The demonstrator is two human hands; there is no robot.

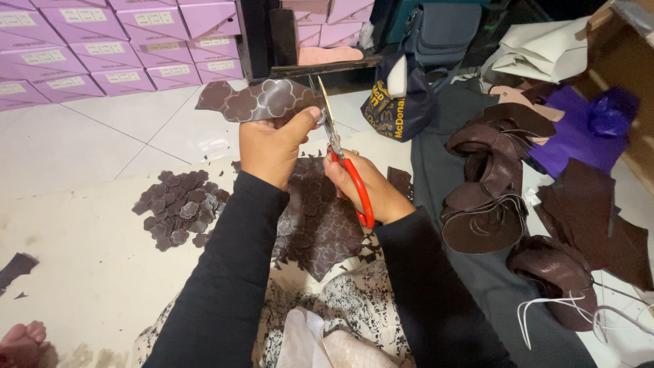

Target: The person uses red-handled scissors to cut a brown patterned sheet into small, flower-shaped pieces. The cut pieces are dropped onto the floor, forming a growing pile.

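At the far left edge we see stacked lilac boxes (116,48) along the wall, with open white floor tiles (75,146) in front of them and a pale mat (75,259) below, most of it bare. On that mat, left of our arms, lies a heap of small brown cut pieces (178,208), well apart from a lone dark scrap (15,267) at the mat's left border. Our left hand (271,146) is closed around the lower edge of a brown leather strip (257,101) stamped with rounded shapes, held up over the tiles. Just beside it, our right hand (371,184) grips the red-handled scissors (340,153), whose blades point upward and touch the strip's right end. Beneath both hands a larger stamped brown sheet (320,225) rests across our lap. A dark bag (398,95) stands behind the scissors. To the right, curled brown leather offcuts (487,204) crowd a grey cloth (436,163), with purple sheet material (579,129) near the right edge.
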